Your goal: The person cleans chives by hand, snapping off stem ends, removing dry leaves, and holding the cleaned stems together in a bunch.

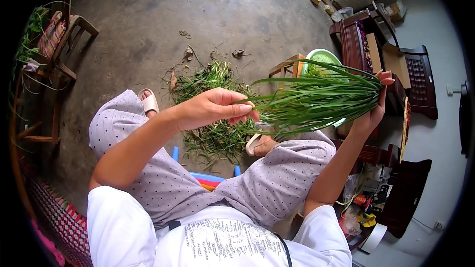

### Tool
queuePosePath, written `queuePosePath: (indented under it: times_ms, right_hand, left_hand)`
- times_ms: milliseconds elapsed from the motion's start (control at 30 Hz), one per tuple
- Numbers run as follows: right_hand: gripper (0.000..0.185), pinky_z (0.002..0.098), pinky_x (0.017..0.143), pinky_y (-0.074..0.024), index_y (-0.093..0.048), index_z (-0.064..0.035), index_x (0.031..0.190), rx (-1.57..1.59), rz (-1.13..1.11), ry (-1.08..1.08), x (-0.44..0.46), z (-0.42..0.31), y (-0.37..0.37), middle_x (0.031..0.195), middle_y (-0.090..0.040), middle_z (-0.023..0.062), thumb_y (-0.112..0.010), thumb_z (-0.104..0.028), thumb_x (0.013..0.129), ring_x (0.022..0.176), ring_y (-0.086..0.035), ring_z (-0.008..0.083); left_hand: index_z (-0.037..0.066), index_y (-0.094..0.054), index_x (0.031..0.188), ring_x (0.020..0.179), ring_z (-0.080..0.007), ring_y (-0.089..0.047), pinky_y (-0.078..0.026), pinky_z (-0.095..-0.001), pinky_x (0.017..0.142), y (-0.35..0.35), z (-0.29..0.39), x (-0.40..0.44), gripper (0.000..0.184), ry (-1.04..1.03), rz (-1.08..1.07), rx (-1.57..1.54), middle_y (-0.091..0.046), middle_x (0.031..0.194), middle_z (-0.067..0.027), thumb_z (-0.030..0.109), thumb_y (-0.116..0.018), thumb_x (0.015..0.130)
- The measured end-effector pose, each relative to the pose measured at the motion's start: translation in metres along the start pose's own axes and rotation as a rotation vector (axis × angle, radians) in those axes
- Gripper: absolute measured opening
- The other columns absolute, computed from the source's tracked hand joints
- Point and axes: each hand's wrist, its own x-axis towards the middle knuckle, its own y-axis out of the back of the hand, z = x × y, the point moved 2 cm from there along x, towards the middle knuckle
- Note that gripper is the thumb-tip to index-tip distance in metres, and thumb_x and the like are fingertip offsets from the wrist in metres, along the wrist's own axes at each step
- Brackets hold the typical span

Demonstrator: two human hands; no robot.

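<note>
My right hand [374, 109] is closed round one end of a thick bunch of garlic chives [316, 96], with its fingertips showing at the far side. The long flat green leaves fan out leftward above my right knee. With thumb and fingers pinched together, my left hand [230, 108] grips the tip of a chive leaf at the loose end of the bunch. Below my hands, between my feet, lies a loose pile of green and yellowed leaves [213, 86] on the floor. Partly hidden behind the bunch is a light green basin [324, 55].
A small wooden stool [287, 65] stands beside the basin. Under me shows a blue plastic seat [203, 175]. At left is a wooden chair [69, 32] with greenery by it. Dark wooden furniture [420, 81] and a cluttered shelf line the right wall.
</note>
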Motion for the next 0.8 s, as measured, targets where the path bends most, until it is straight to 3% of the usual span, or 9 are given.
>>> queuePosePath:
  times_ms: [133, 233, 467, 500, 800]
  right_hand:
    - [0.027, 0.0353, 0.107, -0.0297, -0.06, -0.0002, 0.101, -0.011, 0.004, 0.02, 0.0, 0.002, -0.004, 0.118, -0.057, 0.01, -0.036, -0.012, 0.097, 0.12, -0.045, 0.021]
    - [0.026, 0.0349, 0.108, -0.0301, -0.06, 0.0001, 0.099, -0.053, 0.028, 0.054, -0.001, 0.001, -0.002, 0.117, -0.057, 0.0109, -0.036, -0.011, 0.096, 0.118, -0.047, 0.0209]
    - [0.027, 0.0355, 0.109, -0.0282, -0.06, 0.0002, 0.097, -0.019, 0.042, 0.078, 0.002, 0.011, -0.002, 0.116, -0.057, 0.011, -0.036, -0.012, 0.096, 0.117, -0.048, 0.0209]
    - [0.027, 0.0356, 0.109, -0.0279, -0.06, 0.0001, 0.097, -0.021, 0.035, 0.066, 0.002, 0.01, -0.004, 0.116, -0.057, 0.0109, -0.036, -0.013, 0.096, 0.117, -0.048, 0.0208]
    - [0.027, 0.039, 0.11, -0.0258, -0.059, 0.0019, 0.098, 0.087, 0.019, 0.011, 0.002, 0.001, 0.002, 0.119, -0.054, 0.0136, -0.036, -0.012, 0.096, 0.12, -0.045, 0.0247]
  left_hand:
    - [0.002, -0.061, 0.096, 0.063, -0.0021, -0.045, -0.038, -0.0182, 0.056, 0.001, -0.005, 0.002, 0.024, -0.038, 0.083, 0.097, -0.054, 0.074, 0.0038, 0.02, -0.045, 0.095]
    - [0.003, -0.06, 0.094, 0.055, -0.0007, -0.037, -0.029, -0.0181, 0.048, 0.0, -0.002, -0.001, 0.021, -0.095, 0.415, 0.469, -0.049, 0.069, 0.0042, 0.017, -0.044, 0.094]
    - [0.003, -0.061, 0.092, 0.049, 0.0005, -0.034, -0.025, -0.0185, 0.043, 0.0, 0.003, -0.006, 0.018, -0.188, 0.847, 0.492, -0.052, 0.067, 0.0049, 0.014, -0.046, 0.091]
    - [0.003, -0.061, 0.093, 0.048, 0.001, -0.035, -0.026, -0.018, 0.043, 0.006, -0.001, -0.006, 0.018, -0.19, 0.866, 0.369, -0.054, 0.068, 0.0041, 0.013, -0.047, 0.091]
    - [0.003, -0.061, 0.093, 0.05, -0.0011, -0.042, -0.034, -0.017, 0.045, 0.031, -0.014, -0.004, 0.021, -0.148, 0.94, 0.411, -0.058, 0.071, 0.001, 0.016, -0.045, 0.092]
